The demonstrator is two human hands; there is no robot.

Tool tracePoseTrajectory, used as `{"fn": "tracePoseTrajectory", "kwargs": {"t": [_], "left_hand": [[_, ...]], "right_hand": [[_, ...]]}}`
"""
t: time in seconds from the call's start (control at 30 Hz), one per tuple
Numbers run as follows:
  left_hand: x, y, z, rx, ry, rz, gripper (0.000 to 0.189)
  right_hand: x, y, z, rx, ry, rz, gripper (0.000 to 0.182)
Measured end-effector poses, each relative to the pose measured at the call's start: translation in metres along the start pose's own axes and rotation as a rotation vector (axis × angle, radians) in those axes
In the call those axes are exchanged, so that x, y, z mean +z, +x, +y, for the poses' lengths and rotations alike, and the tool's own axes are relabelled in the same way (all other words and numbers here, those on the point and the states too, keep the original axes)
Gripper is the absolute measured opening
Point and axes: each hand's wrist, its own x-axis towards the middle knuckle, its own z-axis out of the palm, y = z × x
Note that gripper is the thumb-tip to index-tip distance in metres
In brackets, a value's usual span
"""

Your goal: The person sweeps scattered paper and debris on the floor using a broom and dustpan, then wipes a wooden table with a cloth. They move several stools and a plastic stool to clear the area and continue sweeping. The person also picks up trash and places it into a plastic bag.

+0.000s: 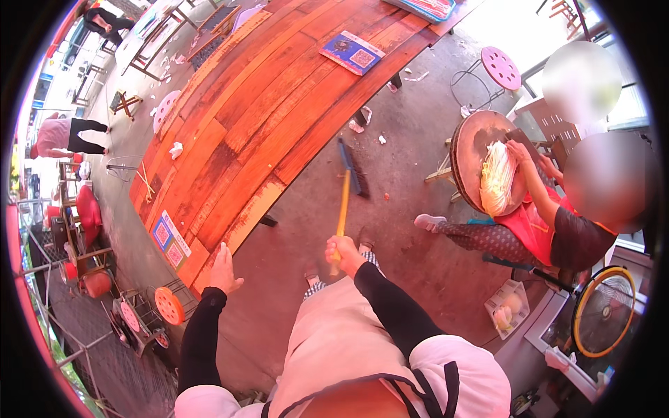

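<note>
My right hand (345,254) is closed around the yellow handle of a broom (343,201). The broom's blue head with dark bristles (354,170) rests on the concrete floor, just right of a wooden table (230,151). At the table's near corner my left hand (226,271) is held with its fingers straight and its thumb apart, holding nothing; whether it touches the table edge I cannot tell. Printed code cards (171,239) lie on the near end of the table, with a pair of wooden chopsticks (146,184) and a crumpled tissue (176,150) further along.
At right a seated person handles a napa cabbage (496,177) on a round chopping block (465,172). A fan (604,312) and a white crate (507,308) are below. Crumpled tissues (356,126) litter the floor. Stools, including an orange one (170,306), stand at left.
</note>
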Motion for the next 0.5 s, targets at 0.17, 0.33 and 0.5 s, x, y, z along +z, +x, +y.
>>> {"fn": "tracePoseTrajectory", "kwargs": {"t": [0.17,0.33,0.5], "left_hand": [[0.022,0.010,-0.005,0.026,0.384,-0.060,0.105],[0.011,0.009,0.007,-0.103,0.155,-0.080,0.108],[0.018,0.012,0.010,-0.102,0.076,0.049,0.108]], "right_hand": [[-0.038,-0.090,-0.074,-0.074,-0.318,-0.058,0.009],[-0.144,-0.085,-0.135,-0.330,-0.800,0.366,0.014],[-0.147,0.016,-0.217,-0.320,-0.739,0.376,0.009]]}}
